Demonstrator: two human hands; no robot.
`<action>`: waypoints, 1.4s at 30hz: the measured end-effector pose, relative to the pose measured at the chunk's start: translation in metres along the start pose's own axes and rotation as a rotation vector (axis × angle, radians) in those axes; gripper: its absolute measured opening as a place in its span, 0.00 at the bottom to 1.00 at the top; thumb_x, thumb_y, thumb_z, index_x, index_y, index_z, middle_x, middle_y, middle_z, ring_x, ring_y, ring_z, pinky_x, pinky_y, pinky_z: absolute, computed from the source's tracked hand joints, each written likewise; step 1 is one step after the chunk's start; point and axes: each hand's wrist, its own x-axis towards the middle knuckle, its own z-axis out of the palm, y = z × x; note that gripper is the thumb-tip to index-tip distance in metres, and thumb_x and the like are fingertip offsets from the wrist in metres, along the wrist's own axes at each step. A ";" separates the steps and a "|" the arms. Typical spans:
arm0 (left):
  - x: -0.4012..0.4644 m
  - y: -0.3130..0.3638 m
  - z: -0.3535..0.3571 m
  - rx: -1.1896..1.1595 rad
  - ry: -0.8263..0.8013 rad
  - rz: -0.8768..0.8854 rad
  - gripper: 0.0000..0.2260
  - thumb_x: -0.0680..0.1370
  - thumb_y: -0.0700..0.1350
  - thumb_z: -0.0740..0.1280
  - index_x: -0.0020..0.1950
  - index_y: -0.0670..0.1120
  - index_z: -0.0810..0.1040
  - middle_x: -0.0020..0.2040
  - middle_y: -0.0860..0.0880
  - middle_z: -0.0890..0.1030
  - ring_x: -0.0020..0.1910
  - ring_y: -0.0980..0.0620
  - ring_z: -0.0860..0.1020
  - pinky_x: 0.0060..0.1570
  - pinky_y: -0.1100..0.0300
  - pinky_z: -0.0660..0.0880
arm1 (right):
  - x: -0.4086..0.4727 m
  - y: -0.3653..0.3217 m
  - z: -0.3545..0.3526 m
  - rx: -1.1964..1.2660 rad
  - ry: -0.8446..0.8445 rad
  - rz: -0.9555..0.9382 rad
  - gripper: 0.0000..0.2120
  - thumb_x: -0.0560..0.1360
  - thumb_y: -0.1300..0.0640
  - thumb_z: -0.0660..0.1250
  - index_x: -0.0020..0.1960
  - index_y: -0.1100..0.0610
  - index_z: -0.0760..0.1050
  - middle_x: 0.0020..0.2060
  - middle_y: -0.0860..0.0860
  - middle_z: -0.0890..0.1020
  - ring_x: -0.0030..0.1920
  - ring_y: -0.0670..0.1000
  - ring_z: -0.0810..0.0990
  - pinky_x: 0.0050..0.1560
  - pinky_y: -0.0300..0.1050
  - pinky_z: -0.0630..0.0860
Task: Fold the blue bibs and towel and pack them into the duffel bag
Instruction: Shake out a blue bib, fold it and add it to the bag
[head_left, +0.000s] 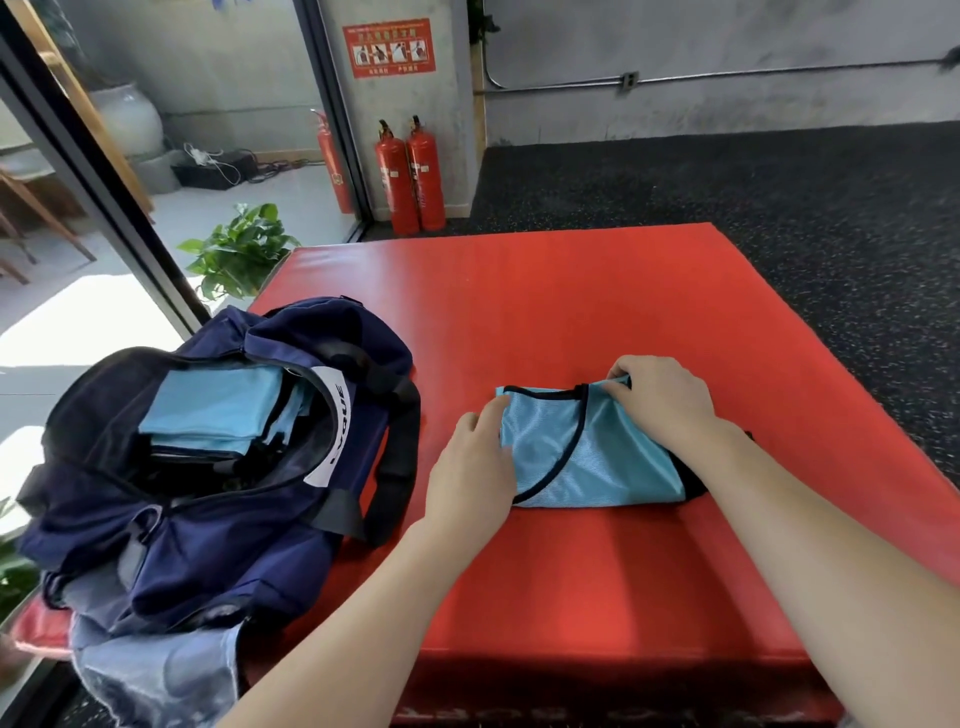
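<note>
Blue mesh bib (592, 452) lies folded on the red mat (571, 291), right of the duffel bag (218, 530). Left hand (470, 473) presses its left edge flat; right hand (662, 400) pinches its far corner. Fabric appears light, limp, slippery: grip both ends.

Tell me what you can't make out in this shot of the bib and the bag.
- Bib's right end: head view, covered by the right hand and forearm.
- Bag contents under the top blue fold: hidden, dark inside.
- Bag's white label: lettering partly hidden by the zipper edge.
- Wall sign: text too small.
</note>
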 end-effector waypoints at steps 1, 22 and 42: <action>0.001 -0.001 0.000 0.049 0.005 0.017 0.26 0.80 0.39 0.62 0.77 0.54 0.65 0.61 0.51 0.73 0.53 0.48 0.76 0.54 0.49 0.76 | -0.003 -0.001 -0.002 -0.023 0.010 -0.021 0.12 0.82 0.46 0.62 0.60 0.50 0.77 0.57 0.50 0.81 0.51 0.53 0.75 0.46 0.50 0.72; 0.047 0.003 0.003 0.203 -0.172 0.151 0.09 0.75 0.61 0.68 0.42 0.56 0.79 0.48 0.58 0.79 0.55 0.56 0.74 0.64 0.48 0.60 | -0.088 0.012 -0.012 -0.276 -0.299 -0.160 0.26 0.78 0.29 0.52 0.37 0.50 0.67 0.33 0.45 0.74 0.39 0.52 0.75 0.36 0.48 0.66; -0.024 0.007 -0.007 0.102 -0.176 0.330 0.05 0.75 0.55 0.73 0.47 0.56 0.84 0.44 0.58 0.73 0.44 0.57 0.73 0.51 0.55 0.73 | -0.123 0.011 -0.017 0.010 -0.276 -0.502 0.13 0.73 0.39 0.71 0.49 0.45 0.76 0.54 0.43 0.76 0.59 0.45 0.73 0.62 0.46 0.71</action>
